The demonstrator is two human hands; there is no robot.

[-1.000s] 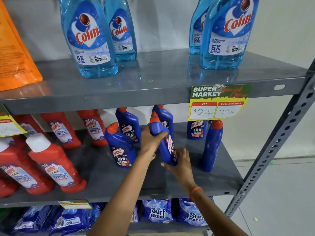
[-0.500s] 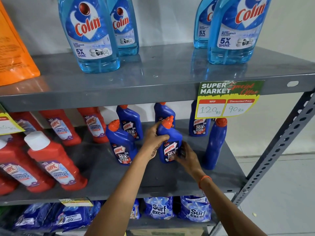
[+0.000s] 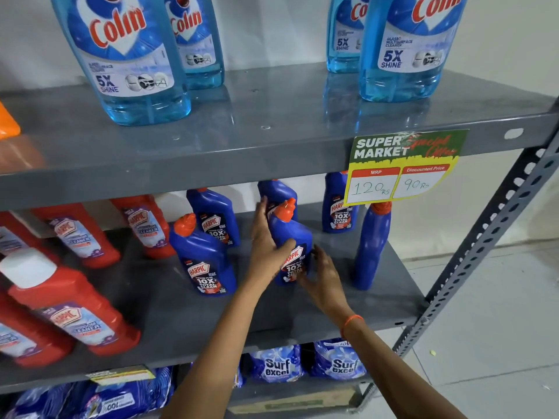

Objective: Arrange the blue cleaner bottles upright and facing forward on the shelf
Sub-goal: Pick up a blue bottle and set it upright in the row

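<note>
- The left hand (image 3: 266,249) lies flat against the left side of a blue cleaner bottle (image 3: 292,237), with the fingers stretched up along the bottle and the thumb across its front label. It touches the bottle, but the fingers do not close around it.
- The right hand (image 3: 322,276) is at the lower right of the same bottle, fingers spread, the tips near the bottom of the label. I cannot tell for sure if it presses the bottle or is only just beside it.
- This bottle stands on the middle shelf (image 3: 302,316), a little tilted to the left at the top, with an orange cap, and its label faces forward.
- To the left, a second blue bottle (image 3: 205,261) stands at the front of the shelf with its label to the front.
- Behind these, three more blue bottles stand near the back: one on the left (image 3: 216,219), one partly hidden behind the held bottle (image 3: 276,192), and one on the right (image 3: 337,213) under the price sign.
- At the right, a turned blue bottle (image 3: 370,246) stands upright and shows only its plain narrow side, no label.
- A yellow and green price sign (image 3: 402,167) hangs on the edge of the upper shelf.
- Red cleaner bottles (image 3: 69,303) fill the left part of the middle shelf.
- Light blue glass cleaner bottles (image 3: 130,62) stand on the upper shelf.
</note>
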